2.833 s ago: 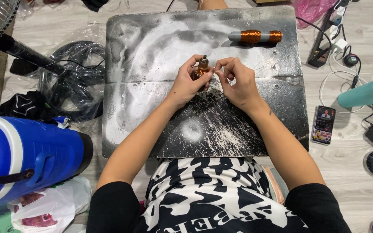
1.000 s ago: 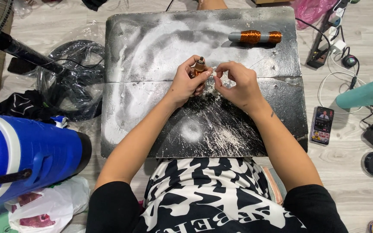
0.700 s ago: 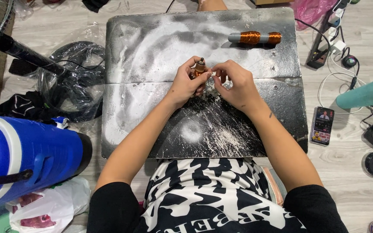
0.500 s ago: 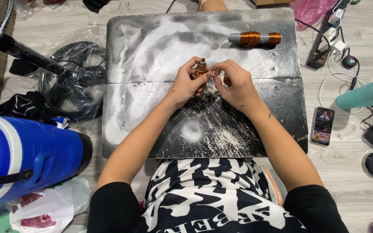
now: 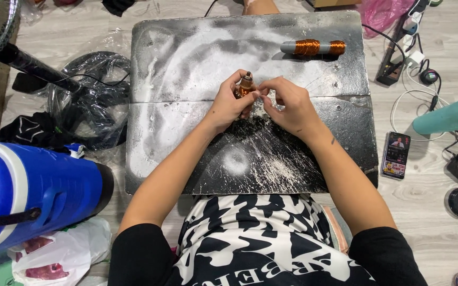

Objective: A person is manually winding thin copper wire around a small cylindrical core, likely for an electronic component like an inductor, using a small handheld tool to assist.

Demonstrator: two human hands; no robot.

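Starting from the left, a big blue plastic jug with a white band (image 5: pixel 27 196) lies on its side on the floor, next to a black coiled hose wrapped in clear plastic (image 5: pixel 88 108), both parked off the work surface. The scuffed black slab dusted with white powder (image 5: pixel 186 69) sits right in front of the person. Over its middle, the left hand (image 5: pixel 229 103) is wrapped around a small copper-wound coil piece (image 5: pixel 245 85), holding it upright, probably to keep it steady. The right hand (image 5: pixel 287 103) pinches in beside it, fingertips nearly closed; can't tell what it grips. Further right, a grey rod with copper windings (image 5: pixel 314 47) rests near the slab's far edge, and a phone (image 5: pixel 396 155) lies on the floor.
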